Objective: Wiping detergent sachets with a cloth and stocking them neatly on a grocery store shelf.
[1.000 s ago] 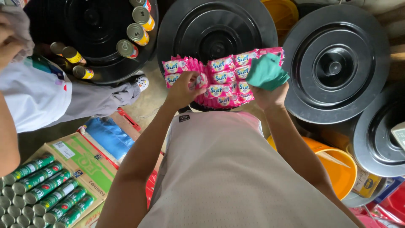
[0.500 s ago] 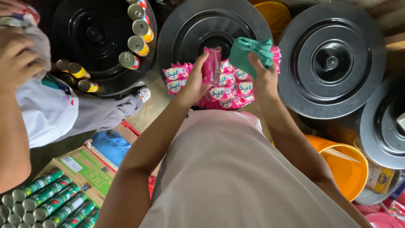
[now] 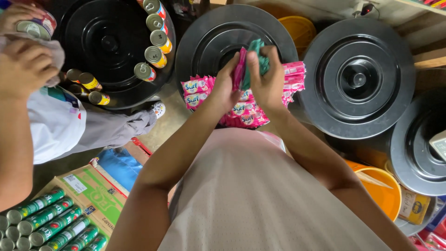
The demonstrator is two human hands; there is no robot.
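My left hand (image 3: 226,86) holds a pink sachet (image 3: 239,69) upright above a pile of pink sachets (image 3: 241,109) that lies on a black round lid (image 3: 209,42). My right hand (image 3: 267,79) grips a green cloth (image 3: 258,52) and presses it against the sachet. Both hands meet over the middle of the pile.
Another person's hands (image 3: 23,60) at the far left hold a can (image 3: 35,28) and a cloth. Several cans (image 3: 155,39) sit on a black lid (image 3: 107,42). More black lids (image 3: 357,79) stand right. A carton of green cans (image 3: 44,221) and an orange bucket (image 3: 383,190) lie below.
My left hand lifted one pink sachet off the pile, and my right hand brought the green cloth over to it. The other person's hands came further into view.
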